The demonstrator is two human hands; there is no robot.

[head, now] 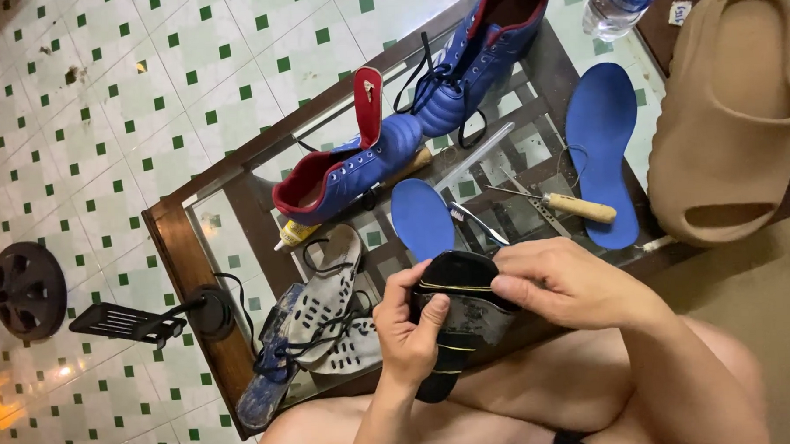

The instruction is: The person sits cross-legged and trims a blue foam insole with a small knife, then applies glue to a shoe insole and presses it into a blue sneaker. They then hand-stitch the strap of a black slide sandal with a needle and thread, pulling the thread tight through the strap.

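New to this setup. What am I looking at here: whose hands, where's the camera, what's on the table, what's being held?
There is no machine: one head-worn camera looks down at a person's own bare hands. The left hand and right hand together hold a black sole piece wrapped with thin bands, above the person's lap. In front is a glass-topped wooden table. On it lie two blue boots, two blue insoles, a wooden-handled awl, detached studded soles and a glue tube. A tan slide sandal sits at the right.
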